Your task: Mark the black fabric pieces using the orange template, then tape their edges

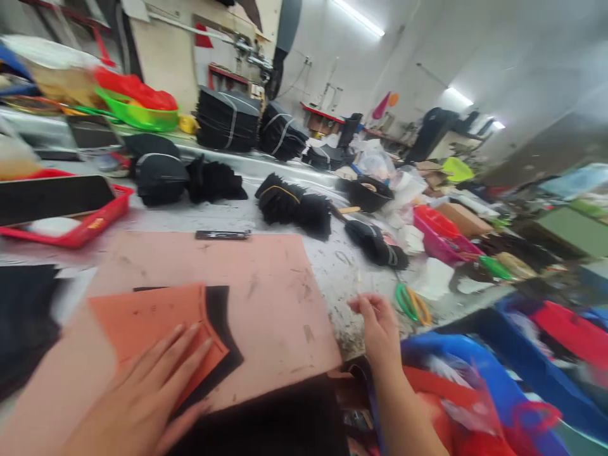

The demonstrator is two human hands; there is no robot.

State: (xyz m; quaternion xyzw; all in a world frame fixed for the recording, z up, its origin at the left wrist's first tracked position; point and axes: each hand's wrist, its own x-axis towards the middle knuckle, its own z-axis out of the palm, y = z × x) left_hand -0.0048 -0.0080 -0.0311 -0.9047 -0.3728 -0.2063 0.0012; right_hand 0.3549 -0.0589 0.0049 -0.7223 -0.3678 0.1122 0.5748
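My left hand [156, 380] lies flat with fingers spread on an orange template [152, 310] that has small holes and a slit near its right edge. Beneath the template, a black cut piece [219, 310] sticks out along the top and right side. Both rest on a pinkish board [266, 297]. Off the board's right edge, my right hand [379, 320] is raised with its fingers curled together. A faint thin pale streak shows above its fingertips, too blurred to name. Green-handled and yellow-handled scissors [412, 304] lie just beyond that hand.
A black pen-like tool [222, 235] lies at the board's far edge. Behind are bundles of black pieces [280, 199] and tied black stacks [228, 120]. A red tray [85, 231] stands at left, a pink basket [444, 237] at right. Blue bins [441, 342] stand below right.
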